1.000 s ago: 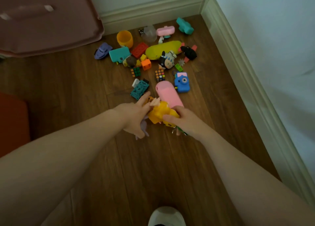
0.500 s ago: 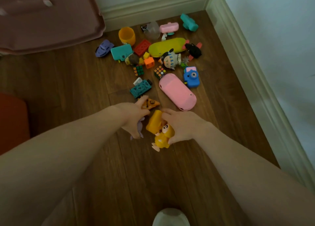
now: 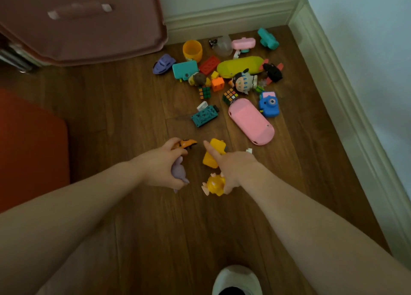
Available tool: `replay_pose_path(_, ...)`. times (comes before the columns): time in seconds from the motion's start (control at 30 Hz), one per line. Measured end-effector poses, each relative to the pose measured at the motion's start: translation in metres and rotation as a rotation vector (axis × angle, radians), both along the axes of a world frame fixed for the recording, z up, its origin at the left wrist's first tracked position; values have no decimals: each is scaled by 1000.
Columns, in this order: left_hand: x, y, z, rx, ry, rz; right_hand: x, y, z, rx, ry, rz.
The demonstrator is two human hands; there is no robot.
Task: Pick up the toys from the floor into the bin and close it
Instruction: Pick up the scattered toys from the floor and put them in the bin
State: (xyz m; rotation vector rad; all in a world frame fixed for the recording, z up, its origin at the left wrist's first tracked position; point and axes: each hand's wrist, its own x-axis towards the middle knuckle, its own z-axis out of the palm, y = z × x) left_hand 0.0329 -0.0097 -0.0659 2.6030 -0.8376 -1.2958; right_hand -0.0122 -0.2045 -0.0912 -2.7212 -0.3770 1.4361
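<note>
Yellow toys (image 3: pixel 214 153) are being gripped in the right hand (image 3: pixel 233 168); the left hand (image 3: pixel 164 165) is holding orange and purple toys above the floor (image 3: pixel 155 228); remaining toys are lying beyond, beside the lidded bin (image 3: pixel 77 23).

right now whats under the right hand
Under the right hand a yellow blocky toy and a round yellow figure show, gripped. Anything else beneath the palm is covered.

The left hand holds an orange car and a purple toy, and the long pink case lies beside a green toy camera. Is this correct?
Not quite: the head view shows the toy camera is blue, not green. The rest holds: the left hand holds the orange car and purple toy, and the pink case lies beside the camera.
</note>
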Motion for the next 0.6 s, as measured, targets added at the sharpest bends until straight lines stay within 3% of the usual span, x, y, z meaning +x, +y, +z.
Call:
replay_pose_path(0.33, -15, 38, 21, -186, 59, 240, 3, 18, -5, -50, -3, -163)
replay_pose_path(0.47, -26, 47, 30, -305, 68, 317, -14, 13, -2, 103, -84, -261)
replay_pose_path(0.6, -27, 63, 54, -381, 54, 356, -10, 35, 22, 417, -219, -333)
